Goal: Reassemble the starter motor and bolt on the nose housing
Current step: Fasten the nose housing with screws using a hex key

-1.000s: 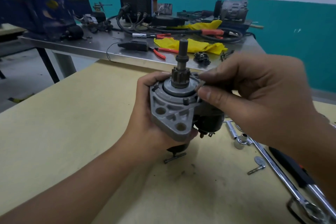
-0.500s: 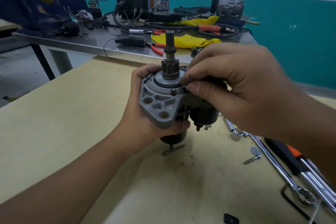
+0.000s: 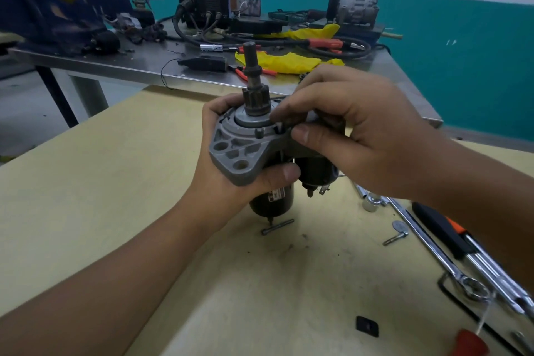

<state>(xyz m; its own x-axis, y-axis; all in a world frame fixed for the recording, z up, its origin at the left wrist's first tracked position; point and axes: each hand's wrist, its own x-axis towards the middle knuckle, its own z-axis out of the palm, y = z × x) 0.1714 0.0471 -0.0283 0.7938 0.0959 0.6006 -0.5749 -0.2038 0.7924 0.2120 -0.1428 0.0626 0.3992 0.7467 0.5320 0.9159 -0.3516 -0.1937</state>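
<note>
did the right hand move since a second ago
Yes. The right hand dropped onto the starter motor: its fingertips, earlier level with the gear, now pinch at the housing rim beside it.

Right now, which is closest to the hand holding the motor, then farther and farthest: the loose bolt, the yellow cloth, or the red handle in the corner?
From the left hand:
1. Loose bolt, on the wooden table just below the motor.
2. Yellow cloth, behind on the metal bench.
3. Red handle, at the bottom right corner.
</note>
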